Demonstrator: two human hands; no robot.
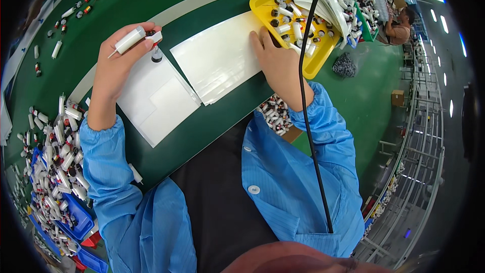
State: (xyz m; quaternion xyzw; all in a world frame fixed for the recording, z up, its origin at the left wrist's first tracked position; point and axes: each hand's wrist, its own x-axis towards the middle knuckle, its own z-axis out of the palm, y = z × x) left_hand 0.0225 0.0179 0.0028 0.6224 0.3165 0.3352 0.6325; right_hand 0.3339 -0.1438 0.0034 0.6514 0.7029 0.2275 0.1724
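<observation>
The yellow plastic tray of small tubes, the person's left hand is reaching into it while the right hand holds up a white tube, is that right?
The hands are swapped. In the head view, the right hand reaches to the yellow plastic tray of small tubes, while the left hand holds up the white tube over the white sheets on the green table.

Green table (212,121), yellow tray (316,63) — white tube (129,39) (blue sleeves (103,167)).

Glossy yellow plastic tray (262,9), smooth white plastic tube (129,39), matt green table (202,126), shiny white sheets (217,55).
</observation>
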